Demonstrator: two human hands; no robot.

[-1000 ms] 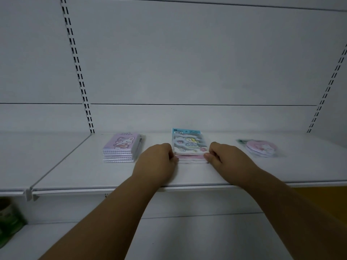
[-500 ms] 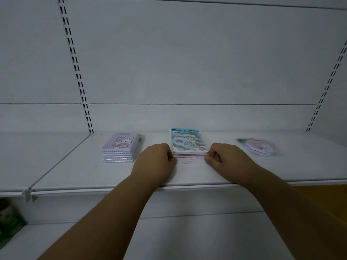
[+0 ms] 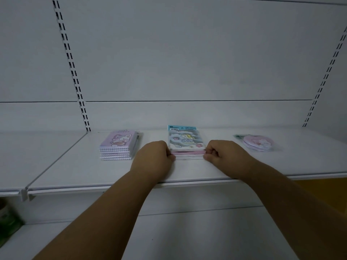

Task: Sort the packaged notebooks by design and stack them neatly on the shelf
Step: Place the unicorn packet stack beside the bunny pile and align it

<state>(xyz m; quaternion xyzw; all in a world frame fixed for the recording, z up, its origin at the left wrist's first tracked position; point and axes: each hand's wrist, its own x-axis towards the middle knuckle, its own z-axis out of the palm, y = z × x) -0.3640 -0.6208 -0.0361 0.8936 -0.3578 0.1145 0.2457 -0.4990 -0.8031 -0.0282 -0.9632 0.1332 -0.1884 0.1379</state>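
Note:
A stack of packaged notebooks with a blue header and a cloud cartoon lies in the middle of the white shelf. My left hand presses against the stack's left side with curled fingers. My right hand holds its right side the same way. To the left sits a pile of lilac spiral notebooks with a bunny. At the right lies a small pile of round pink packaged notebooks.
The shelf's back panel is white with slotted uprights. A lower white shelf runs beneath my arms. A green item shows at the lower left. A yellow surface shows under the shelf at the right.
Both hands stay at the sides of the cloud stack, with only a slight squeeze inward. The piles on either side have not moved.

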